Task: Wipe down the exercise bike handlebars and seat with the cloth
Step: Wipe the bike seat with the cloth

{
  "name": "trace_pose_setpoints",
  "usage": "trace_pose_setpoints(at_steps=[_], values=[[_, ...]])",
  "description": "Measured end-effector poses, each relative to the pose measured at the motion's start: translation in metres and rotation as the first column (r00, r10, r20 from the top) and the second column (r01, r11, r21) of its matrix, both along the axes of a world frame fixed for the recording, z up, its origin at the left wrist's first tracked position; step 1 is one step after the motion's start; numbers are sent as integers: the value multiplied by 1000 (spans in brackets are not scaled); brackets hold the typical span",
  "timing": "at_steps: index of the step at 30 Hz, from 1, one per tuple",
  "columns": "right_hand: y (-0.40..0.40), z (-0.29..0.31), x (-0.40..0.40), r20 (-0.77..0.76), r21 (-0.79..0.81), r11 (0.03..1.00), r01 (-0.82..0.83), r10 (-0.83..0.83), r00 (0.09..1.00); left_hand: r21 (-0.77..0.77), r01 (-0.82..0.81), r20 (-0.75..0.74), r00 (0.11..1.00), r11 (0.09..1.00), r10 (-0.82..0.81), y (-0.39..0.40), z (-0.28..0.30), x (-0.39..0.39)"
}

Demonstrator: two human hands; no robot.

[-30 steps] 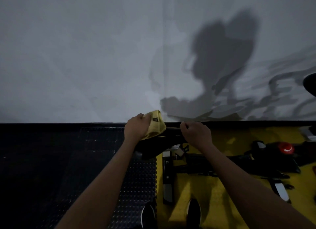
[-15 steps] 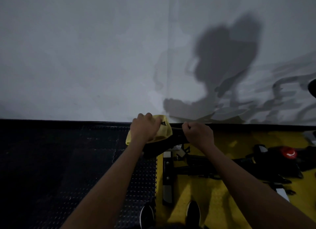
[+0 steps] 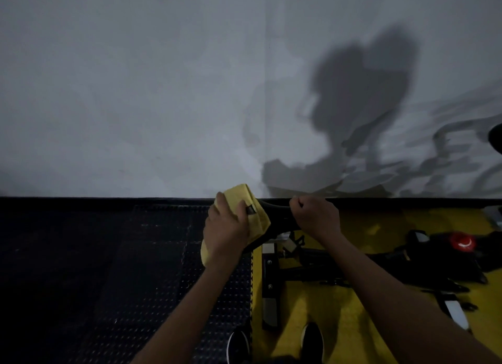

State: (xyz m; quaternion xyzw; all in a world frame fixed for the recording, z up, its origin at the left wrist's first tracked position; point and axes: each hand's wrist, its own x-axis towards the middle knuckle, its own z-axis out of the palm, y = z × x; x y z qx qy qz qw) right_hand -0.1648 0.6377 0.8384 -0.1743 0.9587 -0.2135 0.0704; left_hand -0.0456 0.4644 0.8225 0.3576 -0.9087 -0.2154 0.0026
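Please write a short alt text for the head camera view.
A person's left hand presses a yellow cloth on a black bike seat while the right hand grips the seat's far edge, facing a grey wall.

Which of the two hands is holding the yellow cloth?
The left hand presses the folded yellow cloth on the black bike part. The right hand only grips that part bare, with no cloth.

Counts: two bare hands, left hand (image 3: 226,229) and right hand (image 3: 315,218). One folded yellow microfibre cloth (image 3: 251,210) with one small dark tag. One black padded bike seat (image 3: 279,217). Two dark shoes with white soles (image 3: 312,342). One round red knob (image 3: 461,241). Two floor zones: one black studded rubber mat (image 3: 122,268), one yellow floor panel (image 3: 339,317).
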Motion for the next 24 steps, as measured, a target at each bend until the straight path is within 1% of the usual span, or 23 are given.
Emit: trace_pose_setpoints(at_steps=[1, 2, 4, 5, 7, 8, 9, 10, 11, 12, 14, 16, 17, 18, 19, 21, 22, 24], values=[[0, 0, 0, -3, 2, 1000, 8, -8, 1000, -71, 13, 20, 1000, 997, -11, 6, -2, -1], [-1, 0, 0, -7, 6, 1000, 15, -15, 1000, -109, 24, 25, 999, 994, -22, 11, 0, -4], [-1, -1, 0, -16, 16, 1000, 22, -22, 1000, -258, 85, 24, 996, 962, -81, 16, 8, -14], [-1, -1, 0, -19, 18, 1000, 21, -21, 1000, -292, 130, 30, 992, 948, -126, 12, 9, -22], [-1, -1, -1, -21, 22, 1000, 13, -13, 1000, -296, 266, 135, 962, 917, -236, 0, 14, -43], [-1, -1, -1, -17, 25, 1000, 8, -7, 1000, -286, 357, 216, 928, 889, -303, -7, 16, -53], [-1, 0, -2, -12, 28, 1000, 4, -4, 1000, -271, 409, 263, 902, 871, -342, -13, 21, -62], [0, 0, -2, -6, 25, 1000, 3, -3, 1000, -216, 430, 270, 889, 876, -370, -18, 25, -71], [0, 0, -2, 1, 21, 1000, 1, -1, 1000, -144, 428, 269, 885, 892, -381, -23, 29, -78], [1, 0, -2, 7, 16, 1000, -4, 4, 1000, -57, 416, 284, 878, 908, -385, -29, 29, -86], [3, 0, -2, 17, 13, 1000, -19, 19, 1000, 68, 366, 332, 869, 928, -367, -43, 31, -93], [4, 1, -2, 27, 12, 1000, -27, 27, 999, 149, 286, 318, 892, 946, -320, -60, 26, -92], [4, 0, -2, 28, 9, 1000, -26, 26, 999, 152, 281, 295, 902, 948, -315, -66, 23, -87], [3, 0, -2, 23, 6, 1000, -24, 24, 999, 129, 306, 274, 903, 943, -331, -69, 19, -81], [3, 0, -2, 13, 4, 1000, -17, 17, 1000, 59, 361, 258, 895, 931, -363, -68, 17, -74], [2, -2, -2, -7, -2, 1000, -3, 3, 1000, -115, 462, 167, 882, 879, -441, -60, 12, -60], [2, -3, -2, -15, -4, 1000, 3, -3, 1000, -151, 461, 131, 886, 874, -445, -53, 14, -54], [2, -4, -2, -26, 4, 1000, 11, -11, 1000, -142, 359, 76, 933, 922, -351, -37, 20, -52]])
